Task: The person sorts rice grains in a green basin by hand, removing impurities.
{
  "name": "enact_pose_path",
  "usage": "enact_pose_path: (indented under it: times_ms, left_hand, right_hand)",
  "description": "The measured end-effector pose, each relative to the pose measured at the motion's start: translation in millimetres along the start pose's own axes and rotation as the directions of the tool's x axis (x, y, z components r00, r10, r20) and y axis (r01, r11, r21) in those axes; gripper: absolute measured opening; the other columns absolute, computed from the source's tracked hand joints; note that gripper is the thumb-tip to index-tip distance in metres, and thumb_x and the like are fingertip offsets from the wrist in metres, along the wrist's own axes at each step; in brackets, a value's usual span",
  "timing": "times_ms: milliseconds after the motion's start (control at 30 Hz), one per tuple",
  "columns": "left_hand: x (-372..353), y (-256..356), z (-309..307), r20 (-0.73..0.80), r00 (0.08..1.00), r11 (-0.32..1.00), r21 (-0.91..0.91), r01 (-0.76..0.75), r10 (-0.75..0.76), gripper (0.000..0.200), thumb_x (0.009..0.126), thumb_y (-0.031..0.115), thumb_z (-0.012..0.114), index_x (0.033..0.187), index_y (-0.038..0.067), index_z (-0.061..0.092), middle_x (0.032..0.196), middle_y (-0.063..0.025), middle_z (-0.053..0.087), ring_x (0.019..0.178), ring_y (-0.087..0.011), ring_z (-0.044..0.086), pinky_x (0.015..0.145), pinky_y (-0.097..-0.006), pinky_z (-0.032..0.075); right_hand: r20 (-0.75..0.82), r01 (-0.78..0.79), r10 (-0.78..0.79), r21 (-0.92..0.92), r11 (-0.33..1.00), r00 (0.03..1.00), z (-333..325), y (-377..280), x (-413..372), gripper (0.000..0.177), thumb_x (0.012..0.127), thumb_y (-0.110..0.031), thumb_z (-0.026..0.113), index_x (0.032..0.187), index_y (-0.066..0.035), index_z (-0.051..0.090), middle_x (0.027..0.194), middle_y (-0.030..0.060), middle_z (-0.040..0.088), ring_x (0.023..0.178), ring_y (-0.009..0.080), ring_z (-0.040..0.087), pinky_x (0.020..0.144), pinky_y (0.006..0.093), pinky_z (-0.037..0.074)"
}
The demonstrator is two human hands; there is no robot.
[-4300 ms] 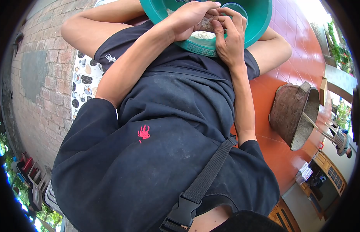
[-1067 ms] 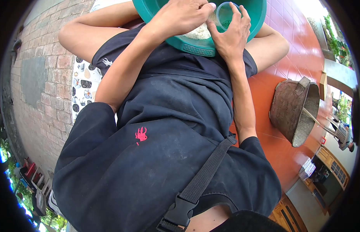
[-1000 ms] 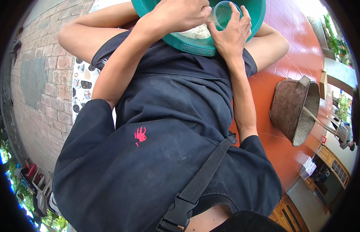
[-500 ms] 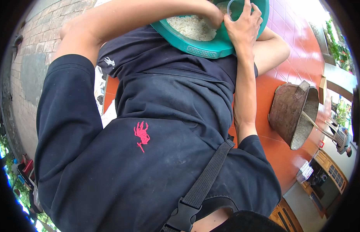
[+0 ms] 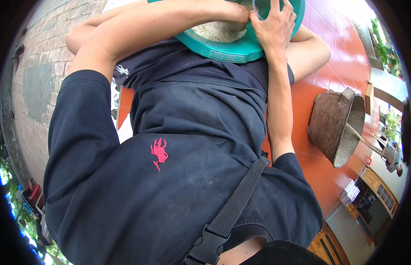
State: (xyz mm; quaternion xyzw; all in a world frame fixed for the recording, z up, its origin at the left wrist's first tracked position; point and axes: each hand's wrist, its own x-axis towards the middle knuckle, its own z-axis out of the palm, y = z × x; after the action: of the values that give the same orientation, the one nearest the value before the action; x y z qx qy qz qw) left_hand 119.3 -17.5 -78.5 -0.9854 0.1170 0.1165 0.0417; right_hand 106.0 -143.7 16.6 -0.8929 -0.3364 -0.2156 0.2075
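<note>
Tiles; right hand spread around cup

Your single head camera looks steeply down your own front from close above. Your dark shirt fills the middle of the wide, round-edged view; your left hand and right hand lie farther off, near the top edge, which crops the green basin.
</note>
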Motion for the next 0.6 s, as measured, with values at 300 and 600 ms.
enact_pose_path:
  times_ms: [300, 600]
  left_hand:
    - [-13.8, -25.2, -24.1, 0.555, 0.829, 0.734, -0.589, 0.338, 0.064, 0.036, 0.096, 0.025, 0.056, 0.119, 0.000, 0.066, 0.103, -0.0197, 0.071, 0.092, -0.0308, 0.069, 0.085, -0.0468, 0.056]
    - [-72.9, -4.4, -80.9, 0.450, 0.887, 0.641, -0.712, 0.288, 0.101, 0.047, 0.096, 0.032, 0.054, 0.127, -0.003, 0.056, 0.098, -0.0165, 0.069, 0.087, -0.0279, 0.064, 0.082, -0.0465, 0.054]
  right_hand:
    - [0.020, 0.001, -0.002, 0.011, 1.000, 1.000, -2.5, -2.9, -0.1, 0.078, 0.080, -0.019, 0.079, 0.151, -0.014, 0.049, 0.144, 0.0191, 0.050, 0.131, 0.0415, 0.051, 0.109, 0.0501, 0.045]
    - [0.045, -0.027, 0.025, 0.044, 0.999, 0.999, -3.8, 0.4, -2.0, 0.080, 0.079, -0.021, 0.081, 0.152, -0.013, 0.048, 0.144, 0.0200, 0.049, 0.132, 0.0418, 0.050, 0.110, 0.0499, 0.044]
